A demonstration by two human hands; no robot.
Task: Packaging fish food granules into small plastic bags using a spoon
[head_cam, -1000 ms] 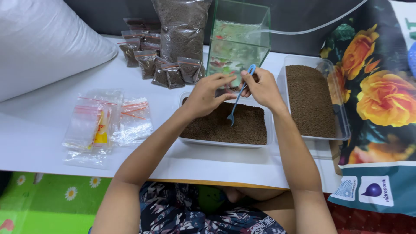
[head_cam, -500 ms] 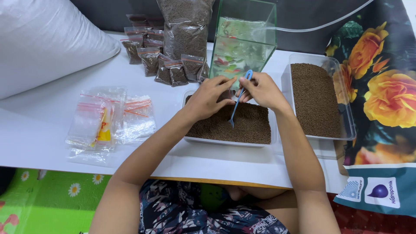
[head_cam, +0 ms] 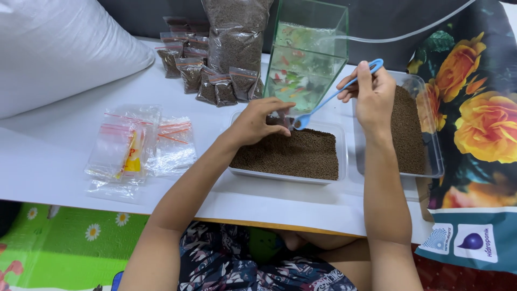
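Observation:
My right hand [head_cam: 371, 94] grips a blue plastic spoon [head_cam: 338, 94] by its handle, bowl end down and holding brown pellets. My left hand [head_cam: 259, 121] pinches a small clear bag [head_cam: 284, 117] right at the spoon's bowl, above a clear tray of brown pellets [head_cam: 287, 176] near the table's front edge. A second clear tray of pellets [head_cam: 431, 145] sits to the right, partly hidden behind my right forearm.
A small glass aquarium [head_cam: 307, 59] stands behind the trays. Several filled pellet bags [head_cam: 218, 89] and a large pellet sack [head_cam: 235, 32] sit at the back. Empty zip bags [head_cam: 134, 148] lie at the left. A white sack [head_cam: 59, 51] lies far left, a flowered cloth [head_cam: 474, 108] on the right.
My right hand has lifted the spoon out of the tray and tilted it so its bowl meets the small bag. My left hand stays over the tray.

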